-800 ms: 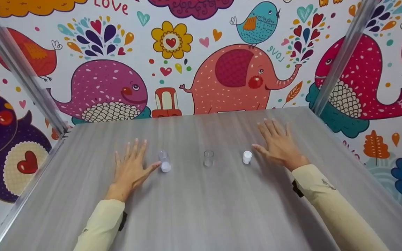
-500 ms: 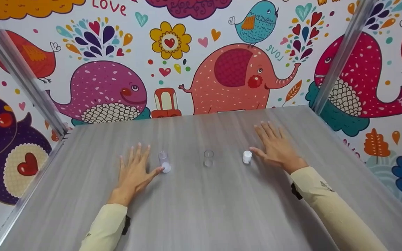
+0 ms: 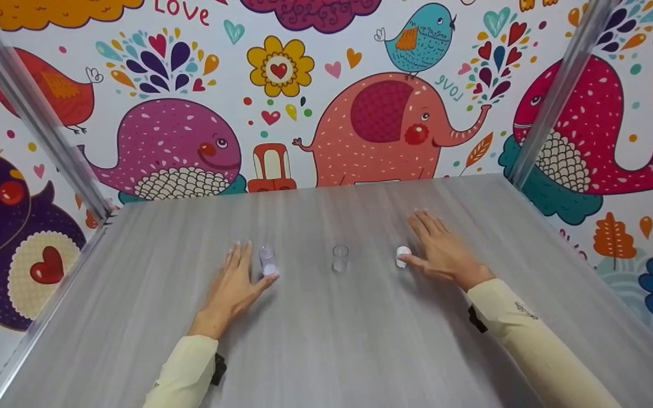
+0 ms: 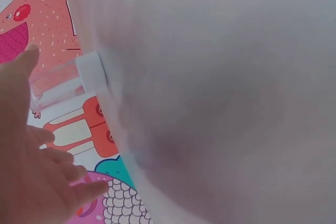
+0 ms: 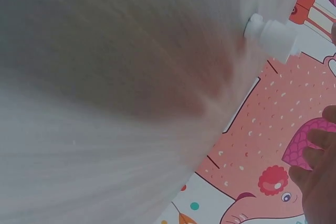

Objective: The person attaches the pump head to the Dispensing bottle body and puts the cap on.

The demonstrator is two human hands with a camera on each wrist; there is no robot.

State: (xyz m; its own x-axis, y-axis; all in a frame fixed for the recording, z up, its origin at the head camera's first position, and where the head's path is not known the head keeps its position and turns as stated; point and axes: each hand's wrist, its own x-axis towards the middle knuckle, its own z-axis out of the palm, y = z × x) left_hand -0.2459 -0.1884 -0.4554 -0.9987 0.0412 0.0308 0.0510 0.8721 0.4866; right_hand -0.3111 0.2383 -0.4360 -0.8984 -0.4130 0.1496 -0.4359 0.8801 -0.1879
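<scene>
A clear cylindrical container [image 3: 267, 254] stands on the table on its white lid [image 4: 92, 72], its see-through body upward. My left hand [image 3: 233, 292] is just left of it, fingers extended, with the thumb crossing the lid in the head view. A small white plastic piece [image 3: 402, 250], stepped and with a narrow knob at its lower end in the right wrist view, stands farther right. Beside it is my right hand [image 3: 442, 252], fingers straight and together, its thumb overlapping the piece. Between the two stands a clear, colourless container [image 3: 340, 259], apart from both hands.
The grey wood-grain table [image 3: 326, 340] extends toward me. Behind it rises a wall [image 3: 326, 51] printed with cartoon animals, and metal posts [image 3: 553, 96] stand at both far corners.
Both hands have moved inward. The left thumb has come over the lid and its fingers have drawn together; the right thumb has reached in front of the white piece. The objects stand where they were.
</scene>
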